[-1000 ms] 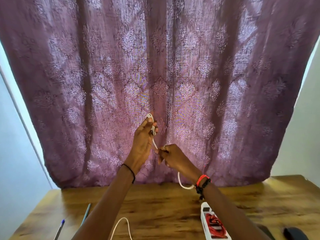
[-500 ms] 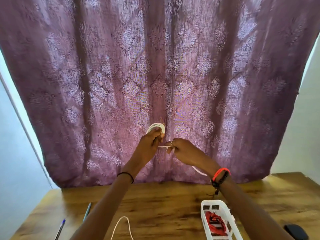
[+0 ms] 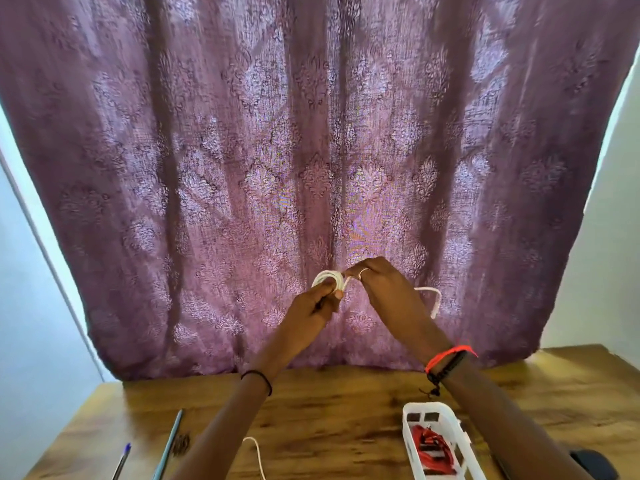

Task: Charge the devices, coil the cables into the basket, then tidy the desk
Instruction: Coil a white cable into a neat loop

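**Coil of white cable (image 3: 328,276) held above the counter (image 3: 346,410)**

We hold the white cable up before the curtain (image 3: 207,168): our left hand (image 3: 311,304) grips its coil, our right hand (image 3: 379,284) pinches the strand just beside it. Below, the white basket (image 3: 429,407) stands on the counter, a red cable (image 3: 427,445) inside.

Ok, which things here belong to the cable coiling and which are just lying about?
In the job: white cable coil in the left hand, its tail pinched by the right hand; white basket with a red cable inside; second white cable on the desk.
Lying about: blue pen, teal pen, dark object at right, purple curtain.
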{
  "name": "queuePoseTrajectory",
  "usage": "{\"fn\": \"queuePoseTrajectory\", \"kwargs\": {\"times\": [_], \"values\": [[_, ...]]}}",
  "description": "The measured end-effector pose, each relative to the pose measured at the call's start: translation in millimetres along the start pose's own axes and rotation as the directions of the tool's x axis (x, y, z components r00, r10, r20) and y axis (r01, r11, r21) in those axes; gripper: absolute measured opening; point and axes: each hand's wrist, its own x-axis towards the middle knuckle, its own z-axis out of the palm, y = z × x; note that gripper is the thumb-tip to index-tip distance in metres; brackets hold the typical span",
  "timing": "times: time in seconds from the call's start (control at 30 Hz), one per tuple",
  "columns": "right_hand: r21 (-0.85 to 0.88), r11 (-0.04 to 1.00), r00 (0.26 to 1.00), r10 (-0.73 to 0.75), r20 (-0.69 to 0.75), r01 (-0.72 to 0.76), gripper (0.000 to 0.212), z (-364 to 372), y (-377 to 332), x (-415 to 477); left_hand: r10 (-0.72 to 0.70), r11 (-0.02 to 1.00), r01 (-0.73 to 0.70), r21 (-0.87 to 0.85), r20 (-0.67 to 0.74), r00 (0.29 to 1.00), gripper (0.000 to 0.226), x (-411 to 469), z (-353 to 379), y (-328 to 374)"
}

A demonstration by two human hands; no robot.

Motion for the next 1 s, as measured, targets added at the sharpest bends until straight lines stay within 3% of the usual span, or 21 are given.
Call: {"fn": "queuePoseTrajectory", "kwargs": {"times": [0.17, 0.27, 0.33, 0.43, 0.53, 0.67, 0.9, 1.0], "values": [[0.042, 0.994, 0.992, -0.097, -0.079, 0.100, 0.032, 3.5, 3.8, -9.5, -0.083, 0.979, 0.104, -0.175, 0.124, 0.989, 0.026, -1.8, 3.4, 2.7], [0.204, 0.978, 0.982, 0.070, -0.175, -0.033, 0.030, 10.4, 7.5, -18.7, -0.120, 0.896, 0.183, -0.405, 0.174, 0.977, 0.023, -6.7, 9.2, 4.2], [0.283, 0.953, 0.968, 0.168, -0.185, -0.111, 0.045, 8.3, 2.7, -21.0, -0.158, 0.807, 0.244, -0.538, 0.201, 0.967, 0.023, -9.2, 12.1, 3.8], [0.440, 0.883, 0.960, 0.246, -0.135, -0.165, 0.030, 15.4, -5.6, -25.7, -0.219, 0.604, 0.332, -0.725, 0.250, 0.943, 0.028, -11.7, 16.2, 6.1], [0.476, 0.849, 0.944, 0.314, -0.104, -0.230, 0.042, 32.9, -10.6, -33.9, -0.255, 0.395, 0.365, -0.843, 0.281, 0.925, 0.025, -13.8, 22.0, 7.4], [0.542, 0.773, 0.920, 0.392, 0.001, -0.329, 0.056, 46.4, -23.0, -42.6, -0.275, 0.272, 0.392, -0.879, 0.319, 0.907, 0.029, -13.8, 27.5, -0.7], [0.554, 0.765, 0.897, 0.436, -0.070, -0.329, 0.035, 46.9, -24.9, -42.5, -0.289, 0.260, 0.413, -0.873, 0.338, 0.896, 0.034, -13.9, 25.7, -6.0], [0.492, 0.821, 0.885, 0.425, -0.190, -0.289, 0.031, 49.8, -24.1, -39.1, -0.312, 0.336, 0.429, -0.838, 0.331, 0.891, 0.038, -12.0, 20.1, -10.3]]}}
